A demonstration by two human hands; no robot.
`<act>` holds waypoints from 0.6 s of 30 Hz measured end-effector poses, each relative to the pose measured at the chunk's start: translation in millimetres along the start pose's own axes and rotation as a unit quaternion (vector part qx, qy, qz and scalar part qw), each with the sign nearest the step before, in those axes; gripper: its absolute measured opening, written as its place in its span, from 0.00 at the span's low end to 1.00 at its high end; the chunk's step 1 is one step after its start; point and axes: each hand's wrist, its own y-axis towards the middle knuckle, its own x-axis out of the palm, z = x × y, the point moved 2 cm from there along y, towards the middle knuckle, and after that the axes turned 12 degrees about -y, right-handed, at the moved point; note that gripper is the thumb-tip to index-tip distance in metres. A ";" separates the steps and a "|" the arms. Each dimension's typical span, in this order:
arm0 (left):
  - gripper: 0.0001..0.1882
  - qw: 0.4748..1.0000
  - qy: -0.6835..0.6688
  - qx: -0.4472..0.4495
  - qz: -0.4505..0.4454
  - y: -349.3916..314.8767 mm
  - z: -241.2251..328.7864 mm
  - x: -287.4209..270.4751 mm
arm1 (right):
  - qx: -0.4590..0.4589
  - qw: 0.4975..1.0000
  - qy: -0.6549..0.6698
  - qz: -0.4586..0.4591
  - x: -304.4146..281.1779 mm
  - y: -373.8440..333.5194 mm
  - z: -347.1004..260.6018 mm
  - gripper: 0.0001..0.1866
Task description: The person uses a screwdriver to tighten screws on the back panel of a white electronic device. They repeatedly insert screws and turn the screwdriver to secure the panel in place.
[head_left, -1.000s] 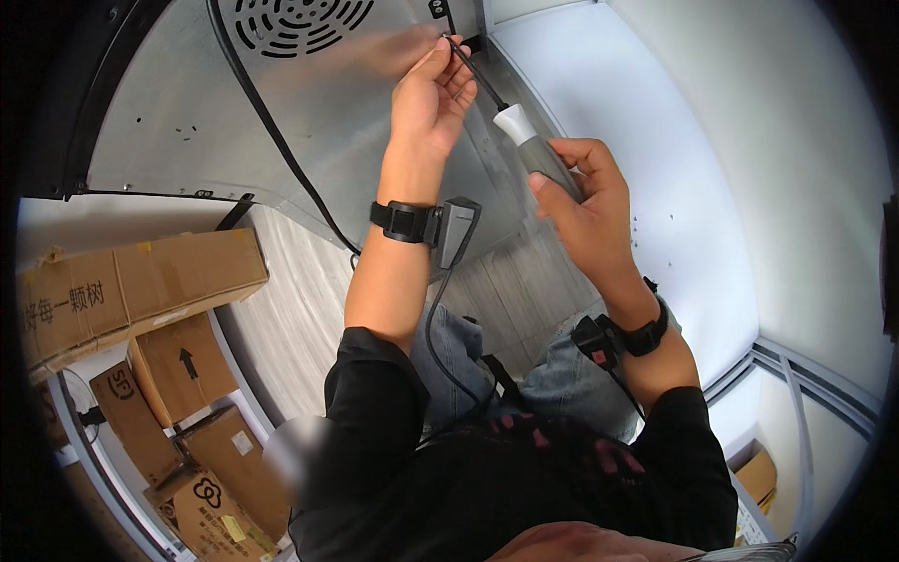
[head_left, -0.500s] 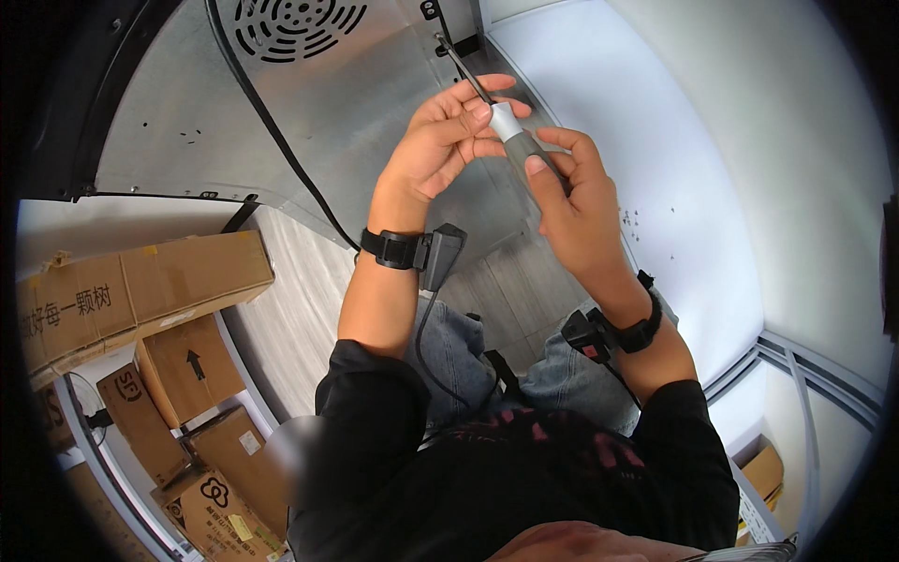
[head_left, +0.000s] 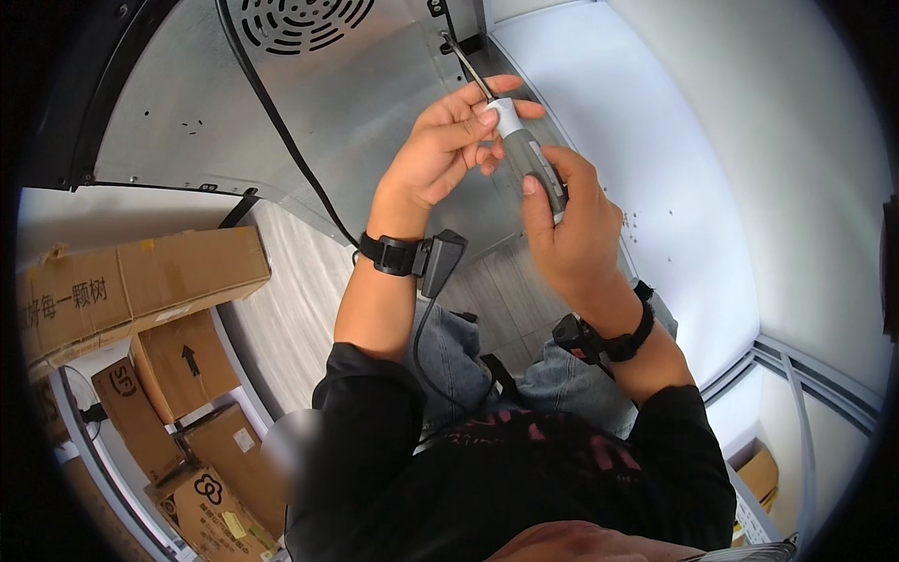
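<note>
A screwdriver [head_left: 526, 150] with a grey and white handle slants up and left, its thin shaft reaching the edge of a bare metal panel [head_left: 328, 131]. Whether its tip sits in a screw is too small to tell. My left hand [head_left: 440, 140] pinches the white collar at the front of the handle, some fingers stretched past it. Around the rear of the grey handle, my right hand [head_left: 582, 229] is closed with thumb and fingers. A black cable [head_left: 272, 112] runs down across the panel, left of my left hand.
Small screws [head_left: 629, 223] lie scattered on the white surface [head_left: 693, 262] at the right. Cardboard boxes [head_left: 187, 262] are stacked at the lower left. A slotted vent [head_left: 304, 19] is cut in the panel, and a black frame [head_left: 70, 112] borders its left side.
My right hand has shifted down toward the handle's end and turned, baring more of the grey grip. My left hand stays at the collar, and the view has shifted slightly.
</note>
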 end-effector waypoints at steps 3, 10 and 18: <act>0.17 1.000 0.014 -0.001 0.023 -0.5 -1.0 -3.9 | -0.027 0.999 -0.031 -0.011 -2.4 3.7 -1.0 0.20; 0.12 0.997 0.009 0.003 0.071 1.2 -4.4 -7.0 | -0.062 0.995 -0.068 0.027 -8.2 4.8 -8.0 0.20; 0.19 0.975 0.198 0.048 0.085 -1.0 -11.9 1.9 | -0.050 0.997 -0.042 0.032 -3.7 5.5 -1.5 0.16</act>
